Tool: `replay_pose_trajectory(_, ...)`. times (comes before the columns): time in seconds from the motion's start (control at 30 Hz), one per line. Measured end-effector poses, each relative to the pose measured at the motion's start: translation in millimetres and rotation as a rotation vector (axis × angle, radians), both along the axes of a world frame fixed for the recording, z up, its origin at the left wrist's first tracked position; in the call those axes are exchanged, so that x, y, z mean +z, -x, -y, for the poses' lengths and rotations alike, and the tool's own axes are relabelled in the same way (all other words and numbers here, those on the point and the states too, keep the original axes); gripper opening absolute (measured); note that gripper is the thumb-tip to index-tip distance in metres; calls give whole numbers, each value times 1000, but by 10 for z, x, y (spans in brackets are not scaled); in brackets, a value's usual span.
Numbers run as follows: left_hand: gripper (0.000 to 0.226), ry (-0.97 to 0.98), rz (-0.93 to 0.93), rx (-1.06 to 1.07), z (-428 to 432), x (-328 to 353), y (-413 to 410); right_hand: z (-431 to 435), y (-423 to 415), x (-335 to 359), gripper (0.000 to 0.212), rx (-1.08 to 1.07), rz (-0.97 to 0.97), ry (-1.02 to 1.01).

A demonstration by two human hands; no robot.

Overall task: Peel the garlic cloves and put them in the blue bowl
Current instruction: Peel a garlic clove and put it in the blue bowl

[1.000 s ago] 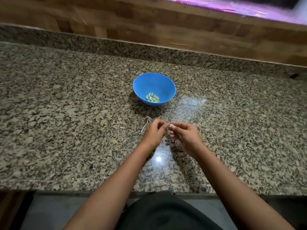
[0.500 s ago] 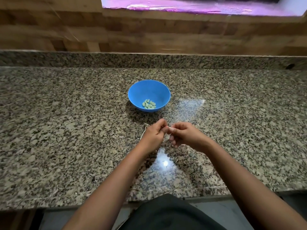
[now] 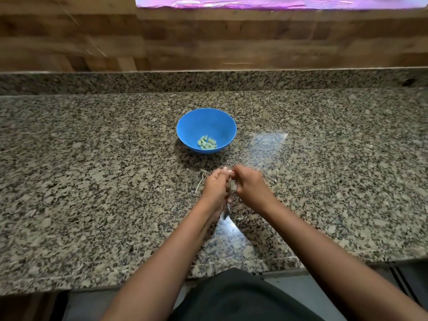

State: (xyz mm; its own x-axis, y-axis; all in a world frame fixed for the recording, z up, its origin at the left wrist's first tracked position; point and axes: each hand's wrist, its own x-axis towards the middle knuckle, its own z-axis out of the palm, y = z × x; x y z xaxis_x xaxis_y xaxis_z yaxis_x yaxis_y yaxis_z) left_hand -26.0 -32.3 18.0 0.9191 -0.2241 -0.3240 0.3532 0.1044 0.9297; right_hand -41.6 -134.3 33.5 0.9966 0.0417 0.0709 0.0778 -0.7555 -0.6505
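Garlic clove [image 3: 228, 171], a pale sliver, pinched where both hands meet, at 6 o'clock of the blue bowl [image 3: 203, 121] | left hand [image 3: 215, 187] and right hand [image 3: 250, 187]: fingers curled tight on it, over the desk [image 3: 92, 158] | peeled cloves [image 3: 206, 143] lie in the blue bowl | peel strip [image 3: 199, 185] on the desk at 9 o'clock of the left hand
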Motion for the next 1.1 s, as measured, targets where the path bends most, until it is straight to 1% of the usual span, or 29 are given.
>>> replay_pose_trajectory(0.03, 27, 24, -12, -18, -12, 11, 11, -9, 6, -16, 16, -21, -27, -35)
replay_pose_trajectory(0.07, 26, -18, 35, -50, -44, 6, 11, -6, 3, -4, 18, -66, -109, -156)
replay_pose_trajectory(0.13, 23, -220, 228, -144, -142, -35, -22, 18, -12, 59, 26, -135, -388, -575)
replay_pose_trajectory(0.17, 23, -318, 319, -192, -190, -44, -42, 36, -9, 104, 28, -127, -526, -765)
replay_pose_trajectory(0.2, 22, -373, 378, -222, -219, -57, -66, 49, -13, 130, 30, -115, -594, -865)
replay_pose_trajectory(0.23, 23, -368, 394, -219, -223, -59, -76, 42, -21, 141, 30, -118, -606, -891)
replay_pose_trajectory(0.27, 24, -355, 391, -185, -202, -54, -76, 15, -29, 134, 30, -136, -564, -850)
replay_pose_trajectory(0.3, 25, -334, 367, -132, -165, -34, -69, -26, -30, 123, 29, -166, -481, -738)
replay_pose_trajectory(0.33, 27, -297, 309, -69, -114, -17, -69, -56, -25, 98, 28, -189, -366, -570)
replay_pose_trajectory(0.37, 28, -232, 214, -16, -55, 1, -75, -80, -17, 76, 27, -195, -240, -391)
replay_pose_trajectory(0.4, 28, -138, 89, 22, -1, 26, -77, -93, 0, 49, 26, -171, -134, -253)
replay_pose_trajectory(0.47, 28, 55, -132, 18, 52, 85, -76, -88, 35, -16, 20, -117, -27, -150)
replay_pose_trajectory(0.5, 28, 98, -171, -1, 48, 81, -79, -83, 49, -43, 17, -118, -30, -142)
replay_pose_trajectory(0.53, 28, 91, -152, -25, 24, 62, -79, -73, 49, -42, 17, -147, -80, -192)
replay_pose_trajectory(0.57, 28, 34, -64, -51, -14, 31, -72, -55, 31, -7, 18, -187, -187, -316)
replay_pose_trajectory(0.63, 26, -195, 214, -113, -121, -40, -54, -23, -5, 110, 27, -220, -486, -714)
replay_pose_trajectory(0.67, 25, -316, 332, -162, -170, -52, -63, -2, -18, 154, 30, -228, -599, -896)
replay_pose_trajectory(0.7, 26, -422, 421, -202, -195, -67, -88, 2, -27, 175, 31, -245, -649, -991)
replay_pose_trajectory(0.73, 27, -512, 489, -200, -194, -77, -103, -15, -32, 175, 32, -269, -653, -1013)
replay_pose_trajectory(0.77, 28, -572, 526, -162, -170, -77, -103, -57, -19, 164, 31, -282, -600, -932)
replay_pose_trajectory(0.8, 28, -584, 496, -105, -132, -53, -93, -98, 1, 124, 30, -290, -500, -760)
replay_pose_trajectory(0.83, 30, -498, 389, -49, -94, -48, -104, -129, 19, 89, 28, -286, -375, -551)
replay_pose_trajectory(0.87, 31, -351, 238, -27, -64, -30, -99, -137, 31, 45, 25, -273, -270, -375)
replay_pose_trajectory(0.9, 31, -213, 105, -31, -60, -24, -92, -128, 37, 14, 23, -242, -221, -270)
replay_pose_trajectory(0.93, 31, -140, 43, -60, -80, -41, -91, -107, 36, -5, 21, -204, -227, -228)
replay_pose_trajectory(1.0, 29, -188, 78, -131, -136, -76, -92, -40, 28, -35, 18, -165, -293, -269)
replay_pose_trajectory(1.07, 26, -200, 90, -170, -170, -101, -89, 2, 33, -3, 15, -171, -334, -451)
replay_pose_trajectory(1.1, 26, -147, 60, -187, -180, -102, -92, 12, 36, 28, 14, -173, -347, -576)
